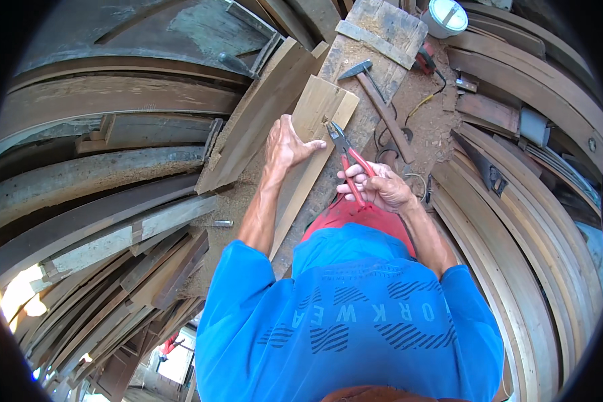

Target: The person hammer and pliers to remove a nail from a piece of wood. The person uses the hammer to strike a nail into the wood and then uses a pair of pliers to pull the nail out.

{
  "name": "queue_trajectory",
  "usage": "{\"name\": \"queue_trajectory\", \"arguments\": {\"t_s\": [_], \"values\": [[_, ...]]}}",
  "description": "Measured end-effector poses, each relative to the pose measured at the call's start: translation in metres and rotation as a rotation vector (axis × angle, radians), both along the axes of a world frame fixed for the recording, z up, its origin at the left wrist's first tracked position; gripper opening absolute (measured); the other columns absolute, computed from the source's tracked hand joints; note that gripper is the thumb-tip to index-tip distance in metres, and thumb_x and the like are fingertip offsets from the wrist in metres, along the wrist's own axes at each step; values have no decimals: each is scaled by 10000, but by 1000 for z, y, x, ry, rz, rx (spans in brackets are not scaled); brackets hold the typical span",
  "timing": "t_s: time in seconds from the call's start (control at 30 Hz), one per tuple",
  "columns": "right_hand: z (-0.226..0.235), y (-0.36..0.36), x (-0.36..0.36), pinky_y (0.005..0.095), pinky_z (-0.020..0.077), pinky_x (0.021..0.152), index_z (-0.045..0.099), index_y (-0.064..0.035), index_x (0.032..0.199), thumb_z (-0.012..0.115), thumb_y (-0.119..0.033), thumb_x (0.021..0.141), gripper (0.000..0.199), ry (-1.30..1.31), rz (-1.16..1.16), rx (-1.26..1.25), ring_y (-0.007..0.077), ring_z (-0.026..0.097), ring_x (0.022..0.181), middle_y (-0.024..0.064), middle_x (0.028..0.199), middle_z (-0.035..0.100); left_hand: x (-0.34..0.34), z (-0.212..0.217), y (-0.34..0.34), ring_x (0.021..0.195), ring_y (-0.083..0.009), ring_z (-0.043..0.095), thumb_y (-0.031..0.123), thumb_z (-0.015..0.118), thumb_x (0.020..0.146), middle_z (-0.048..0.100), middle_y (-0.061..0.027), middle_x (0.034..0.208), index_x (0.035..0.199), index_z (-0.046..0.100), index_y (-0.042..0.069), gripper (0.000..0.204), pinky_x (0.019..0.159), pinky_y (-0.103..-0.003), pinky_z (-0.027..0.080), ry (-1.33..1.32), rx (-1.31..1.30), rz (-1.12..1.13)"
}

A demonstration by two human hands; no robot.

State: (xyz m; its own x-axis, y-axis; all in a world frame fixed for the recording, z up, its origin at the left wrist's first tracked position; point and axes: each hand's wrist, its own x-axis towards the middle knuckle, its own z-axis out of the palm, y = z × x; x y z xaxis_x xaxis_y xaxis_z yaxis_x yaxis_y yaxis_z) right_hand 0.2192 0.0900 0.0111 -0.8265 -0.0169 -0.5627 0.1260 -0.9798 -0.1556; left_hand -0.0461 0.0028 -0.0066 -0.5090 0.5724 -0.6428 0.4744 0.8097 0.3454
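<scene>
My right hand (380, 186) is closed around the red handles of a pair of pliers (356, 167). The metal jaws of the pliers point away from me and reach the edge of a light wooden board (323, 106), close to a dark rough spot in the wood. My left hand (288, 144) lies on the left part of this board, its thumb stretched out toward the pliers and its other fingers partly hidden. Whether the jaws grip anything is too small to tell. A hammer (382, 107) with a wooden handle rests on the workbench to the right of the board.
The worn workbench (398, 33) carries sawdust and a nailed cross strip (375, 44). A white bucket (445, 18) stands at its far right, near a red power tool (425, 59) with a cord. Stacked planks (107, 167) crowd the left; more timber (516, 248) lines the right.
</scene>
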Motion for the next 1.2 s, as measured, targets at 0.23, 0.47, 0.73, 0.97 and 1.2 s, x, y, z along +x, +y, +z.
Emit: {"name": "queue_trajectory", "arguments": {"t_s": [0.23,0.47,0.73,0.97,1.2], "values": [[-13,4,12,437,645,971,560,88,1328,678,-119,987,416,66,-11,-102,348,703,1212,217,1411,616,25,-4,-12,1098,-415,651,409,1012,587,686,-227,1122,1209,567,-16,875,970,-485,527,168,232,12],[-25,10,11,449,658,936,593,77,1294,628,-70,987,342,64,-3,-190,369,719,1174,261,1386,625,36,2,-13,1101,-412,645,389,1008,589,679,-226,1128,1195,570,-1,844,962,-490,521,240,182,23],[-23,20,3,413,684,704,533,-13,1254,584,-70,1015,251,33,76,-209,258,765,930,295,1282,681,43,5,-13,1097,-419,632,378,1007,578,672,-220,1135,1221,565,3,865,949,-499,520,306,212,-2],[-28,26,1,250,466,479,502,-164,1180,590,-357,1096,228,-21,217,-350,84,536,605,27,826,601,46,6,-7,1102,-419,629,403,1010,566,672,-212,1164,1243,566,8,901,951,-502,521,333,160,-7],[-3,17,20,249,424,488,519,-128,1144,591,-383,1092,270,-26,346,-272,67,470,601,-16,789,551,41,0,-11,1145,-418,657,448,1011,590,688,-224,1172,1263,573,0,919,960,-492,536,355,91,29]]}}
